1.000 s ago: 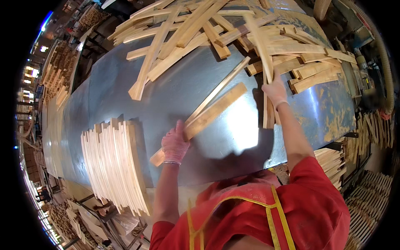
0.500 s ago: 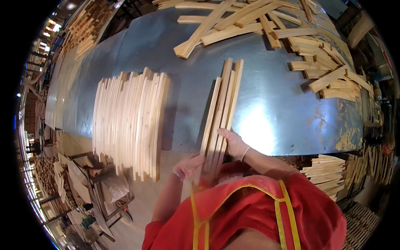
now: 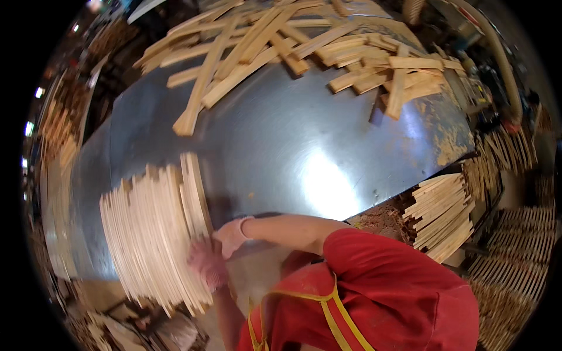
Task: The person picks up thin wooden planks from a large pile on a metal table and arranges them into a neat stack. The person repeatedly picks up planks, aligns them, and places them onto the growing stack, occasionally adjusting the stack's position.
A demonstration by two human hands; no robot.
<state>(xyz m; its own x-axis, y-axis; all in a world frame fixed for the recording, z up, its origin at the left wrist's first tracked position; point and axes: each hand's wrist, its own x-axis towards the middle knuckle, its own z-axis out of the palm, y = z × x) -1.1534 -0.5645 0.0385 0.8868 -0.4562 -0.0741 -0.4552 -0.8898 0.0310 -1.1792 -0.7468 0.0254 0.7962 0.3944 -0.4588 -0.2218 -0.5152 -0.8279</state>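
A row of pale wooden strips [image 3: 146, 228] stands side by side on the metal table at my left, their ends uneven. At its right edge, a few strips [image 3: 195, 193] reach farther back than the others. My left hand [image 3: 209, 264], in a thin glove, is closed on the near part of these strips. My right hand [image 3: 232, 236], also gloved, is closed against their right side, close to my left hand. Its fingertips are partly hidden, and both hands are slightly blurred.
A loose heap of longer wooden pieces [image 3: 252, 50] lies across the far side of the metal table [image 3: 257, 152]. More pieces are piled at the far right [image 3: 404, 73]. Beyond the table's right edge are stacked strips [image 3: 442, 216] and a hose [image 3: 503, 64].
I have turned, and both hands have carried several strips from the middle of the table left to the row's right edge. The strips now stand against the row.
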